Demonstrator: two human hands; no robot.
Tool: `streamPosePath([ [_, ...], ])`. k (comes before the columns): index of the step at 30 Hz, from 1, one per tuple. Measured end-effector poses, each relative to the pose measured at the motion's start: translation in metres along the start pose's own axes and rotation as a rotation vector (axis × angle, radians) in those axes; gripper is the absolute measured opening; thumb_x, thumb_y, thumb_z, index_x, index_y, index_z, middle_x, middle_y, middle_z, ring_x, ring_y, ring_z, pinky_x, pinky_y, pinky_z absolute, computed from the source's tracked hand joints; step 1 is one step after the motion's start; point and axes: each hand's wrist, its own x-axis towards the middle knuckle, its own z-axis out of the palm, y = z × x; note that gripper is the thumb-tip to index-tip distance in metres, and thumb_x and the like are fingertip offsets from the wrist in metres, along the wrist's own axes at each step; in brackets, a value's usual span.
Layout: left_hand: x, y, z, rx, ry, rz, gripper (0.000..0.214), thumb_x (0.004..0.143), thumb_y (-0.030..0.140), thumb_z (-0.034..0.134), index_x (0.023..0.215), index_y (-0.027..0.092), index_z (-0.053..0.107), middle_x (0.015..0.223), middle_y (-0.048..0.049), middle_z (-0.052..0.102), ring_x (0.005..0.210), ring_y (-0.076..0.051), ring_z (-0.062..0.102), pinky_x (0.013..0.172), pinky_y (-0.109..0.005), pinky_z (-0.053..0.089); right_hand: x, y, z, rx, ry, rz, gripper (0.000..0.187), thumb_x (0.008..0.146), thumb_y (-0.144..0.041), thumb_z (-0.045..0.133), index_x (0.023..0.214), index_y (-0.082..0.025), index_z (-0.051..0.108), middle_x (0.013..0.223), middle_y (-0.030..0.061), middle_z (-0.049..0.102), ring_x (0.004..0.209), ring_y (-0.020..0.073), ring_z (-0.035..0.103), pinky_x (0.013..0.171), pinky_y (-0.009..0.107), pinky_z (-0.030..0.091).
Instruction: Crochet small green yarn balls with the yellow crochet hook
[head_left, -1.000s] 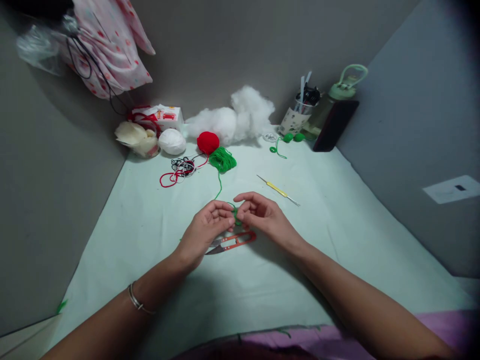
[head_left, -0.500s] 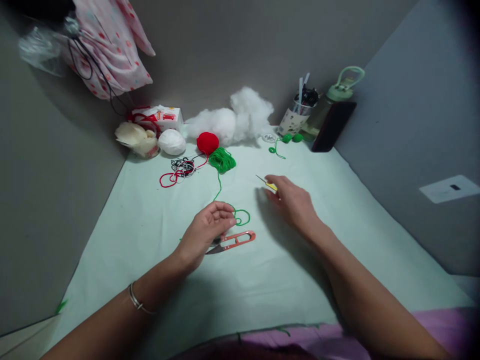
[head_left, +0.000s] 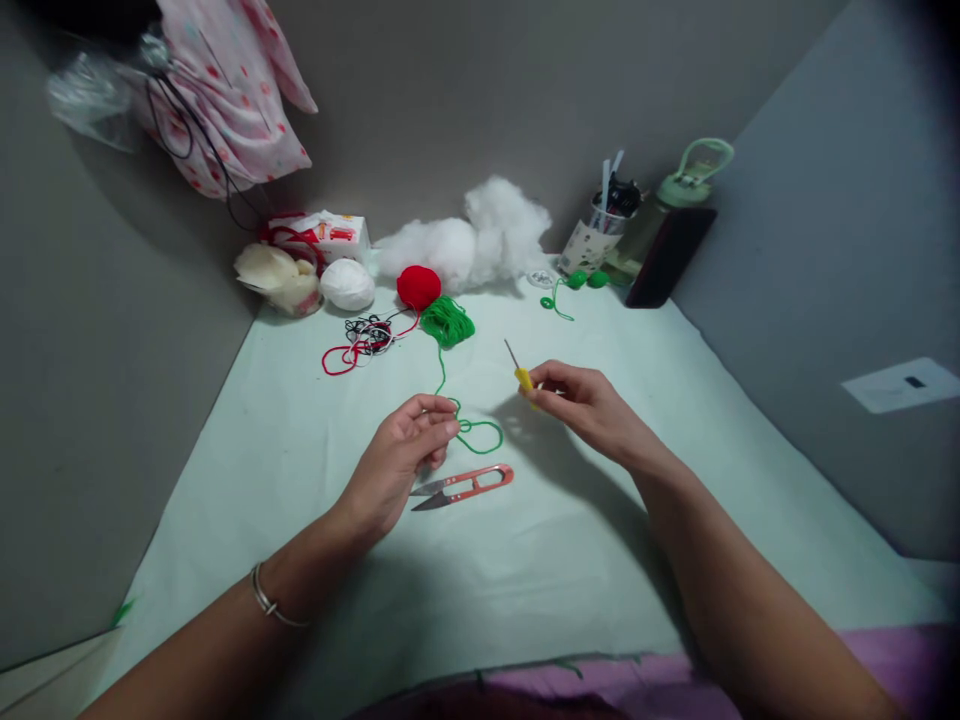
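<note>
My left hand (head_left: 396, 460) pinches a strand of green yarn (head_left: 475, 432) that loops on the pale green cloth and runs back to a green yarn ball (head_left: 446, 321). My right hand (head_left: 589, 405) is closed on a yellow-handled crochet hook (head_left: 518, 368), lifted off the cloth with its metal tip pointing up and left. Orange thread snips (head_left: 463, 487) lie just below my left fingers, untouched.
At the back lie a red yarn ball (head_left: 418, 286), a white ball (head_left: 346, 284), white stuffing (head_left: 472, 240), a tangle of red and black thread (head_left: 360, 340), a cup of tools (head_left: 600, 235), a bottle (head_left: 679, 195), a dark phone (head_left: 664, 258). Grey walls close both sides.
My right hand let go of the green yarn, reached right to the crochet hook and picked it up off the cloth. My left hand kept its pinch on the yarn.
</note>
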Motion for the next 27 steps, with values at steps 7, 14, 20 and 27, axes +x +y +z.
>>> streamPosePath([
  [7, 0.001, -0.001, 0.001, -0.026, 0.009, 0.047, 0.028, 0.075, 0.025, 0.089, 0.096, 0.018, 0.072, 0.087, 0.0005, 0.070, 0.081, -0.012, 0.064, 0.082, -0.025, 0.048, -0.022, -0.032, 0.009, 0.684, -0.085, 0.084, 0.020, 0.083, -0.036, 0.078, 0.101, -0.026, 0.078, 0.066, -0.0003, 0.066, 0.054, 0.0138, 0.050, 0.051, 0.029, 0.035],
  [14, -0.002, 0.002, 0.002, -0.090, 0.027, 0.076, 0.030, 0.075, 0.024, 0.090, 0.096, 0.018, 0.070, 0.092, -0.0024, 0.076, 0.099, -0.017, 0.069, 0.096, -0.029, 0.047, -0.021, -0.030, 0.027, 0.868, 0.076, 0.052, 0.038, 0.067, -0.043, 0.096, 0.089, -0.028, 0.070, 0.077, 0.0004, 0.069, 0.064, 0.0158, 0.056, 0.060, 0.031, 0.045],
  [20, -0.002, 0.003, 0.004, -0.132, 0.039, 0.095, 0.028, 0.075, 0.020, 0.091, 0.095, 0.017, 0.071, 0.089, -0.0001, 0.074, 0.095, -0.014, 0.070, 0.095, -0.027, 0.050, -0.024, -0.029, 0.036, 0.822, 0.126, 0.014, 0.025, 0.096, -0.047, 0.069, 0.095, -0.023, 0.074, 0.062, -0.0011, 0.062, 0.057, 0.0136, 0.050, 0.061, 0.029, 0.044],
  [27, -0.002, 0.001, 0.005, -0.139, 0.035, 0.101, 0.029, 0.075, 0.022, 0.091, 0.095, 0.017, 0.071, 0.088, -0.0010, 0.075, 0.094, -0.016, 0.073, 0.092, -0.026, 0.052, -0.024, -0.029, 0.039, 0.812, 0.175, 0.012, 0.020, 0.096, -0.037, 0.066, 0.094, -0.021, 0.076, 0.062, -0.0001, 0.066, 0.058, 0.0138, 0.055, 0.060, 0.027, 0.046],
])
